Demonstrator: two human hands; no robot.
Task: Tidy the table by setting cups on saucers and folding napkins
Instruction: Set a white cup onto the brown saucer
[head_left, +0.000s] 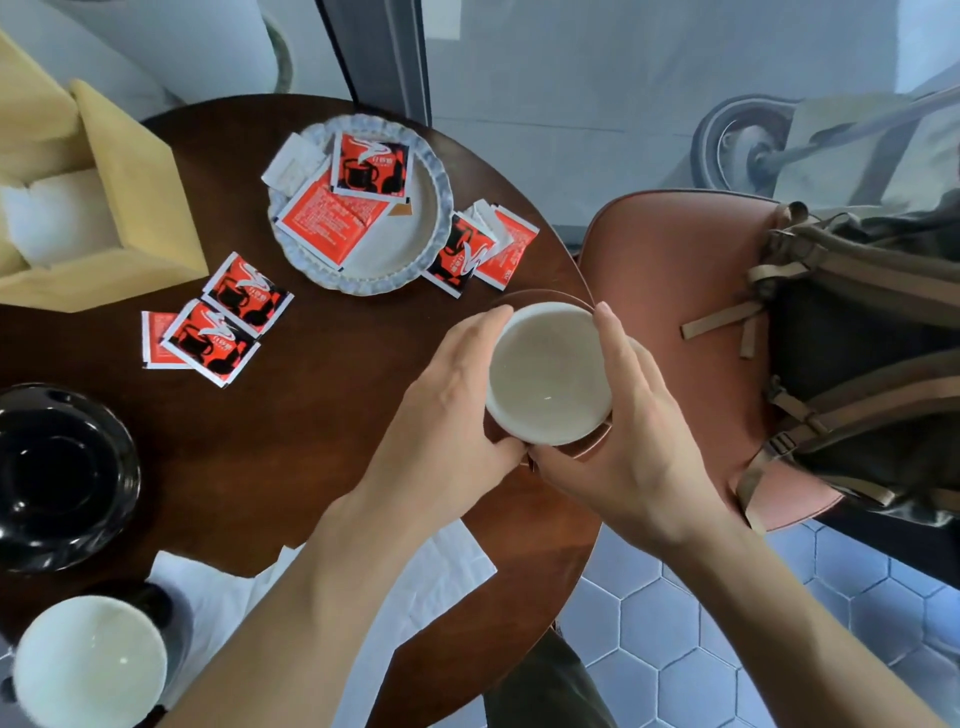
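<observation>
1. Round table (322, 426): dark brown wood, seen from above; it bears every item below except the chair and bag.
2. White cup (549, 375): empty, upright, at the table's right edge, over a brown saucer (545, 299) whose rim shows beyond and below it. Whether the cup's base rests on the saucer cannot be told.
3. Left hand (452, 395): fingers curved round the cup's left side, thumb near its lower rim; closed on the cup.
4. Right hand (639, 415): fingers laid along the cup's right side, thumb under its lower edge; likewise closed on the cup.
5. White napkin (447, 566): spread flat and unfolded at the near edge of the table, partly under the left forearm.
6. Second white cup (91, 660): empty, at the lower left corner, standing on the napkin's left part.
7. Black saucer (62, 478): glossy, at the left edge, nothing on it.
8. Pale plate (436, 171): scalloped rim, far side of the table, holding red and black sachets (371, 166).
9. Loose sachets: one group (218, 327) left of centre, another (480, 249) just beside the plate's right rim.
10. Wooden box (135, 176): light wood, upper left, white tissue inside.
11. Brown chair (675, 291): right of the table, with a dark backpack (857, 364) on its seat.
</observation>
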